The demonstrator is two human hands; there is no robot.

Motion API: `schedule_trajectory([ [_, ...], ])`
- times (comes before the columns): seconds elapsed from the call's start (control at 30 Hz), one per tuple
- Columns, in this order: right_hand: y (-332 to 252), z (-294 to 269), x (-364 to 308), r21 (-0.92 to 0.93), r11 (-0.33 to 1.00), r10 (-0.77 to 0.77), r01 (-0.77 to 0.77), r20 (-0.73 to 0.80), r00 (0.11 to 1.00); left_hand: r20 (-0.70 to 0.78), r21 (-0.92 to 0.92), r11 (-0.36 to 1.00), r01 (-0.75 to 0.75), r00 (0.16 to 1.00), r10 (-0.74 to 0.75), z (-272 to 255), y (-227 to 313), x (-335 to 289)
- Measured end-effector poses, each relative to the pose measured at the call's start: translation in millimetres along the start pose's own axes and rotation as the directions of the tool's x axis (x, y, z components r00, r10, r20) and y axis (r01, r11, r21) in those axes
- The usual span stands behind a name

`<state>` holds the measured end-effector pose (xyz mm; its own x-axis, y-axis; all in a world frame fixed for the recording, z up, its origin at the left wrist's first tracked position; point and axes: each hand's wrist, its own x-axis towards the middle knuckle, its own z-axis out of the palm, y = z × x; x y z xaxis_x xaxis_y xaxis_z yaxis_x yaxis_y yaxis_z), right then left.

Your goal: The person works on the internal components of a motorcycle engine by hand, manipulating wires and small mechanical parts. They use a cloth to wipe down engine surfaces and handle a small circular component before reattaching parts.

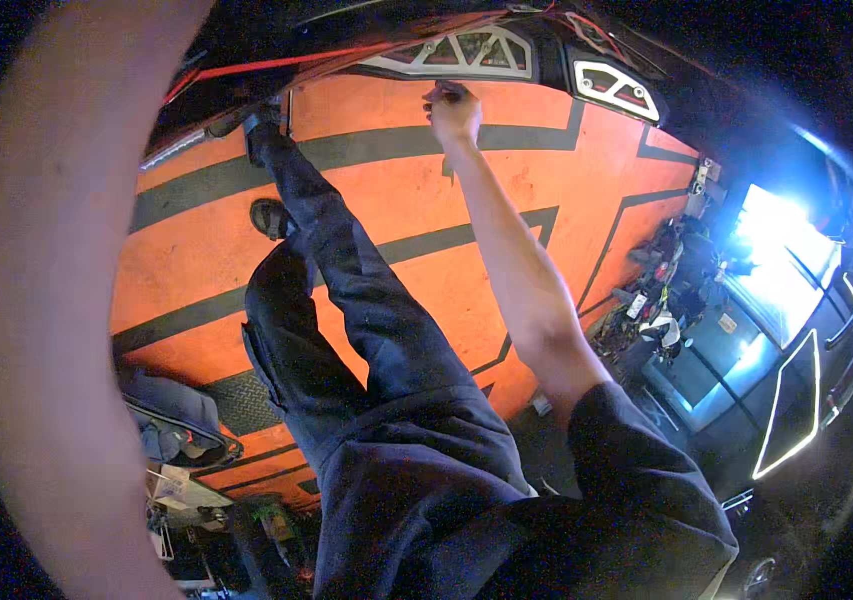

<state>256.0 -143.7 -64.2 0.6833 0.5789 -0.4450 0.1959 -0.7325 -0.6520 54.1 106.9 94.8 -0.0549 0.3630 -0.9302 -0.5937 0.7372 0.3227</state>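
Note:
My right arm reaches up across the view, and my right hand (455,112) is near the top middle, over the orange floor. Its fingers are curled closed. A dark patch shows at the fingers, but what they hold, if anything, cannot be made out. Just beyond the hand are a silver cut-out panel (466,54) and a smaller silver cut-out panel (614,90), both set in a dark body. My left forearm (46,300) fills the left side, very close and blurred. My left hand lies outside the picture.
A red strip (291,62) runs along the dark edge overhead. My legs stand on the orange floor (196,255) with dark stripes. A dark open bag (181,420) lies at lower left. Cluttered gear (661,285) sits at right, near a bright window (781,250).

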Motion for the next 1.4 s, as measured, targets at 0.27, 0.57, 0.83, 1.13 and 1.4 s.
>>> schedule_trajectory([
  [0.27, -43, 25, 30, -0.323, 0.889, -0.33, 0.324, 0.038, 0.943, 0.0, -0.002, 0.999, -0.035, 0.999, 0.035, 5, -34, 11],
  [0.57, 22, 75, 103, -0.471, 0.781, -0.584, 0.41, -0.317, 0.747, 0.014, -0.013, 0.998, -0.054, 0.998, 0.054, 29, -51, 18],
  [0.83, 16, 66, 138, 0.011, 0.921, -0.382, 0.389, -0.162, 0.91, -0.113, -0.055, 0.991, -0.122, 0.987, 0.115, 26, -18, 53],
  [1.13, -38, -25, 17, 0.409, 0.912, 0.028, 0.04, -0.159, 0.987, -0.285, 0.019, 0.997, -0.068, 0.956, 0.071, 58, -9, 71],
  [1.4, -309, 4, -89, 0.11, 0.929, -0.331, 0.353, -0.175, 0.927, -0.302, 0.236, 0.971, -0.042, 0.946, 0.114, 59, 5, 47],
])
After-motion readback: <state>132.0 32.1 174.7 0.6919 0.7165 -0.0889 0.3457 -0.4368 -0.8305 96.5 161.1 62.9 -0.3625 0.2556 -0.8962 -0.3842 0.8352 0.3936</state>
